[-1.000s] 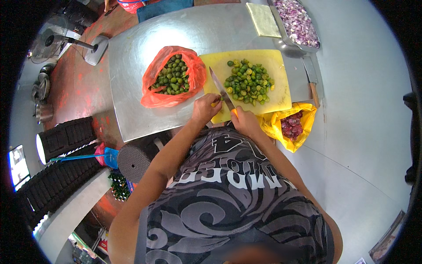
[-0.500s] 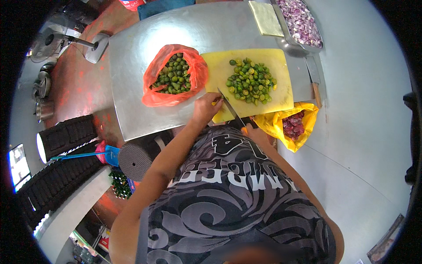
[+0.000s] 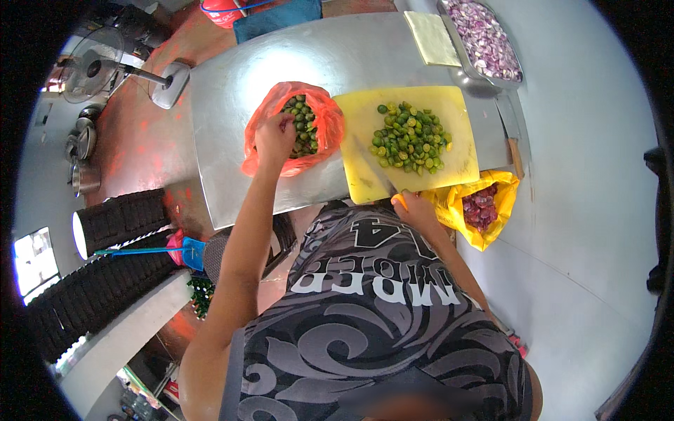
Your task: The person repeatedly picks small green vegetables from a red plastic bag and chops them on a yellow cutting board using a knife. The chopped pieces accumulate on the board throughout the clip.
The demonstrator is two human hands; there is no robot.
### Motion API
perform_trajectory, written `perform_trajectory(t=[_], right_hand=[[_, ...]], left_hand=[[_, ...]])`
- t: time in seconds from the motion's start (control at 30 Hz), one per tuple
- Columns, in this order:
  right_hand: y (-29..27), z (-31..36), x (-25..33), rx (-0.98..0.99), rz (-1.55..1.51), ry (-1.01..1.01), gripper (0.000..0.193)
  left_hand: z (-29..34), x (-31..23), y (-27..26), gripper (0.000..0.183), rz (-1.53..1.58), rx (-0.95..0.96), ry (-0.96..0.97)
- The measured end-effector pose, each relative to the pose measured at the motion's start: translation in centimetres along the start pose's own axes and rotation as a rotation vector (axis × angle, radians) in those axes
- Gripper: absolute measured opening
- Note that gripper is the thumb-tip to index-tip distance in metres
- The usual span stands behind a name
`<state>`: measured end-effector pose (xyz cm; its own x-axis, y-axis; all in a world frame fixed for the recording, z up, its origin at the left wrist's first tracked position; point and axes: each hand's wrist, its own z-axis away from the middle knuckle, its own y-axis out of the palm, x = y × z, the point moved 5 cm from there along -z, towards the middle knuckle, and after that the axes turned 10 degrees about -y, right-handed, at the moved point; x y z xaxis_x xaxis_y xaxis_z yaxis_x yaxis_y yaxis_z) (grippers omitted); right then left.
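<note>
My left hand point(image 3: 276, 139) is over the red plastic bag point(image 3: 254, 158), its fingers curled in among the small whole green limes point(image 3: 305, 128). Whether a lime sits between those fingertips is hidden. In my right hand point(image 3: 418, 209) is a kitchen knife point(image 3: 382, 175) with an orange handle, gripped at the near edge of the yellow cutting board point(image 3: 365, 186). Its blade lies low over the board, pointing away and to the left. A pile of cut limes point(image 3: 411, 137) covers the board's middle and right.
A yellow bag point(image 3: 500, 235) of dark red pieces stands beside my right hand. Beyond it lies a knife with a wooden handle point(image 3: 516, 157). A metal tray point(image 3: 476, 83) of chopped onions and a pale square block point(image 3: 431, 38) are at the far right. The steel table point(image 3: 225, 140) carries everything.
My left hand has left the knife tip at the board and moved left into the red bag. My right hand still holds the knife near the board's front edge. The whole view has shifted slightly.
</note>
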<state>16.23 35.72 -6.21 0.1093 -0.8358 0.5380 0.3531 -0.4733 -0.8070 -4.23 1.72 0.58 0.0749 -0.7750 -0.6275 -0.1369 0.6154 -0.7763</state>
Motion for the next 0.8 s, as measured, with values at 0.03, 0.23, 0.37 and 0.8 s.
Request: perform_trajectory(t=[0.03, 0.23, 0.37, 0.8], right_hand=[[-0.6, -0.2, 0.0, -0.035, 0.010, -0.008, 0.036], [-3.7, -0.4, -0.6, -0.004, 0.074, 0.043, 0.036], [-2.7, -0.4, 0.2, -0.035, 0.073, 0.017, 0.036], [-2.2, 0.6, -0.7, -0.078, 0.061, 0.070, 0.038]], left_hand=[[-1.6, 0.3, 0.6, 0.021, -0.041, 0.053, 0.045], [-7.2, -0.4, 4.3, 0.030, -0.262, 0.060, 0.222], [-8.2, -0.6, 5.5, 0.026, -0.374, 0.073, 0.175], [1.1, -0.4, 0.2, 0.036, 1.183, 0.495, -0.442]])
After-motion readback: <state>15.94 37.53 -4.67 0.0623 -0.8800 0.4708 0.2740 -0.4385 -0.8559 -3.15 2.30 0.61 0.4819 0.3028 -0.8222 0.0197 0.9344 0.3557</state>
